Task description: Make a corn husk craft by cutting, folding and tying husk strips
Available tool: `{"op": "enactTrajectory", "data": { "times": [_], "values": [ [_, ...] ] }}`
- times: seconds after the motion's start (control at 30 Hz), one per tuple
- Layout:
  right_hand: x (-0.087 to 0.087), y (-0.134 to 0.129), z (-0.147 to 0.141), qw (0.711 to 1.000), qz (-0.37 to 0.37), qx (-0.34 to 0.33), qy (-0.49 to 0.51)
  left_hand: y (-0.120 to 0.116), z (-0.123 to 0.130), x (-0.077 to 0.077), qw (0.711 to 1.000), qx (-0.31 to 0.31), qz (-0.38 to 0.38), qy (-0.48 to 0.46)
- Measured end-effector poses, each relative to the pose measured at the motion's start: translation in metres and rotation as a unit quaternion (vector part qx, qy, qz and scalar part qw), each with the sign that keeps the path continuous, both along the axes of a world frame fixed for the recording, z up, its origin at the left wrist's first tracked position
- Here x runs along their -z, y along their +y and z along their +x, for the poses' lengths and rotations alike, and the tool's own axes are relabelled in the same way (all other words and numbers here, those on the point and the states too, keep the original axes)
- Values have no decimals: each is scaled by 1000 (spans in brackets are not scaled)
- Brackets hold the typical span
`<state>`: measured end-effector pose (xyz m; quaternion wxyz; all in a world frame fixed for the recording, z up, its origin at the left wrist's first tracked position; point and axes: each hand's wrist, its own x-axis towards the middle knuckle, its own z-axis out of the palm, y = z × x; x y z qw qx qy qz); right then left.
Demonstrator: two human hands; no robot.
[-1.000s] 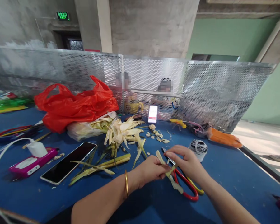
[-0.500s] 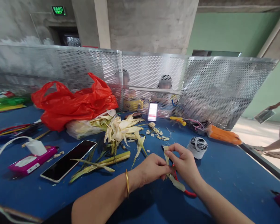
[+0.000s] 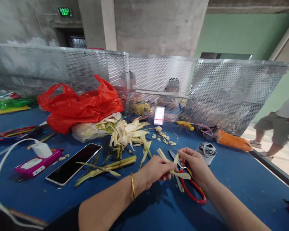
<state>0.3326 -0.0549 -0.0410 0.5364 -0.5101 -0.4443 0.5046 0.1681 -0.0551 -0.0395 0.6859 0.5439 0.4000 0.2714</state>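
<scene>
My left hand point(image 3: 155, 172) is closed in a pinch on pale corn husk strips point(image 3: 183, 175), whose ends stick out above and to the right of the fingers. One upright strip end reaches the fingertips of my right hand point(image 3: 197, 165), which are pinched around it. Beneath the hands, scissors point(image 3: 194, 193) with red handles lie on the blue table, blades pointing away and partly covered by the right hand. Dried corn husks point(image 3: 126, 133) are heaped beyond my left hand. Greener husk stalks point(image 3: 115, 164) lie to its left.
A phone point(image 3: 73, 165) and a magenta power strip point(image 3: 38, 163) with a white plug lie left. Behind them sits a red plastic bag point(image 3: 79, 107). A roll of white cord point(image 3: 207, 152) stands right of my hands. A perforated metal screen point(image 3: 156, 72) borders the table; people are beyond it.
The strips have spread out, with several ends now showing between my hands. My right hand has shifted slightly right, uncovering more of the scissors. A person at the right has walked further into view.
</scene>
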Motion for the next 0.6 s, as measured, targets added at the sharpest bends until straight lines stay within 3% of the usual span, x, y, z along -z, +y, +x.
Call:
{"op": "enactTrajectory", "data": {
  "times": [0.07, 0.13, 0.23, 0.3, 0.43, 0.6],
  "values": [
    [-1, 0, 1, 999, 18, 41, -18, 0, 1, 1, 1000, -10, -8, -12],
    [-6, -3, 4, 986, 84, 116, -85, 1, 1, 0, 998, -42, -29, -48],
    [-18, -16, 4, 907, 241, 218, -267, 4, -2, -4, 984, -96, -51, -138],
    [-22, -26, -1, 860, 306, 173, -370, 6, -2, -6, 970, -125, -54, -204],
    [-10, -35, -19, 854, 247, -18, -458, 6, 0, -5, 950, -156, -63, -263],
    [6, -31, -29, 866, 241, -33, -436, 4, 3, -3, 949, -161, -56, -265]
  ]
}}
